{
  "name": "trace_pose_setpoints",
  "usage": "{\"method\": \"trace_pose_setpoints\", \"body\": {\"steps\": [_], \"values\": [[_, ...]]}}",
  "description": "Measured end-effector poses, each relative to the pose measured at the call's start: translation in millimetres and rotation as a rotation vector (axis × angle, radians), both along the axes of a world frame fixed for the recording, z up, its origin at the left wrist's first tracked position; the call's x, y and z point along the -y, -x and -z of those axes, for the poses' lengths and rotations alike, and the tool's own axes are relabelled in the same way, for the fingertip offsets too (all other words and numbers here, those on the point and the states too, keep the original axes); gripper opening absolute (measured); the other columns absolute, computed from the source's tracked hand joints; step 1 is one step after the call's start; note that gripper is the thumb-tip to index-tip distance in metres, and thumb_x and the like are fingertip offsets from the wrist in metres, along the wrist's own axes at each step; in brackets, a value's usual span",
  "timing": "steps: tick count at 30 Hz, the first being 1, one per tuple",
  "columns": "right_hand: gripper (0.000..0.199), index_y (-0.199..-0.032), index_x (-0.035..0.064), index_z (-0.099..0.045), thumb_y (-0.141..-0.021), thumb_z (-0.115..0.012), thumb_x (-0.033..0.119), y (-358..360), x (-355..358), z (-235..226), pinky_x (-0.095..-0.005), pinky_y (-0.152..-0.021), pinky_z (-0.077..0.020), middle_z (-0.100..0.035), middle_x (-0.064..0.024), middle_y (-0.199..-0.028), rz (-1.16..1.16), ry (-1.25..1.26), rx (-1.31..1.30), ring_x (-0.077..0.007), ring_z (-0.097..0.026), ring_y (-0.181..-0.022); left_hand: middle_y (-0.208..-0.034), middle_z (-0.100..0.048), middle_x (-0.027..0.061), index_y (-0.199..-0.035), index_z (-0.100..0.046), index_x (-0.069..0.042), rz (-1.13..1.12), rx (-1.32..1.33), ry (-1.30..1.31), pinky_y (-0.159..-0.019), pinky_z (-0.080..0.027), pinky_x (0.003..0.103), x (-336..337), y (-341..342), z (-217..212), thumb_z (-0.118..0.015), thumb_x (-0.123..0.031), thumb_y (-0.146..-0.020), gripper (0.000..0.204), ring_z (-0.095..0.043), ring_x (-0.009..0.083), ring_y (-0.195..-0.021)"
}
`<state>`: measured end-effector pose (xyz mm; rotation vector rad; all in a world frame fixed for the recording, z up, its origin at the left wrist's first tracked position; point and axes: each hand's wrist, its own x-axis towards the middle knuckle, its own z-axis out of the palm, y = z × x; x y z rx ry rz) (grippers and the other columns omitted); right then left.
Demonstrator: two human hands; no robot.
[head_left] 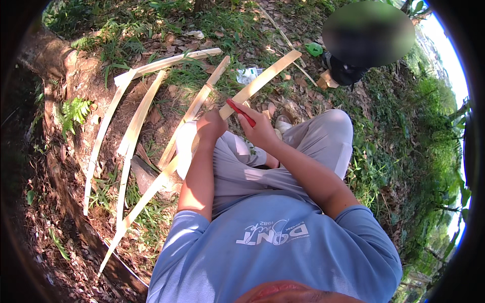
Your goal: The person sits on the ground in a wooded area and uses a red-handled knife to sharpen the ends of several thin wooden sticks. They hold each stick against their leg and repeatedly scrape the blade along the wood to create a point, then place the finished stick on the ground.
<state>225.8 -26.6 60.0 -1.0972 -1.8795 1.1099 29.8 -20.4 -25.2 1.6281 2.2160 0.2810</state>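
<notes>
A long, pale wooden strip lies slantwise across my lap, from the upper right down to the lower left. My left hand is closed around it near the middle, over my left knee. In my right hand is a slim red tool, its upper end against the strip just beyond my left hand. Whether it is a marker or a cutter I cannot make out. Another pale strip lies on the ground just left of my left hand, partly under the held one.
More pale strips lie on the ground to the left, one crosswise strip at their far ends. A thick root runs behind them. Ahead are a white packet, green plastic and thin sticks. A blurred dark shape stands far right.
</notes>
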Motion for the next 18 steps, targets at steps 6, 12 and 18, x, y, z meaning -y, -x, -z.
{"method": "trace_pose_setpoints", "body": {"steps": [6, 12, 18], "values": [[0.046, -0.15, 0.0113, -0.065, -0.105, -0.066, 0.016, 35.4, -33.9, 0.0, -0.0404, -0.075, -0.0584, -0.078, -0.0247, -0.1, 0.006, 0.032, -0.057, -0.0306, -0.075, -0.077, -0.112, -0.08, 0.0214, -0.115, -0.079, -0.009, -0.02, 0.024, 0.076, -0.096, -0.06, 0.051, -10.2, 6.3, -22.0, -0.07, -0.031, -0.088, 0.037, -0.077, 0.0415, -0.107], [0.047, -0.152, 0.0074, -0.063, -0.105, -0.066, 0.011, -46.7, 46.3, -36.2, -0.0376, -0.078, -0.0591, -0.08, -0.0223, -0.106, 0.008, 0.133, 0.103, -0.0284, -0.077, -0.081, -0.113, -0.079, 0.0225, -0.117, -0.079, -0.007, -0.018, 0.026, 0.041, -0.096, -0.061, 0.05, -10.9, 14.9, -9.6, -0.07, -0.028, -0.087, 0.037, -0.076, 0.0419, -0.108], [0.047, -0.152, 0.002, -0.061, -0.106, -0.064, 0.007, -142.0, 135.5, -141.7, -0.0333, -0.086, -0.0588, -0.081, -0.0197, -0.114, -0.005, -0.006, 0.264, -0.025, -0.08, -0.092, -0.099, -0.079, 0.0209, -0.105, -0.077, -0.006, 0.065, -0.009, -0.102, -0.085, -0.062, 0.054, -8.3, 5.9, -7.3, -0.073, -0.028, -0.083, 0.031, -0.077, 0.0426, -0.093]]}}
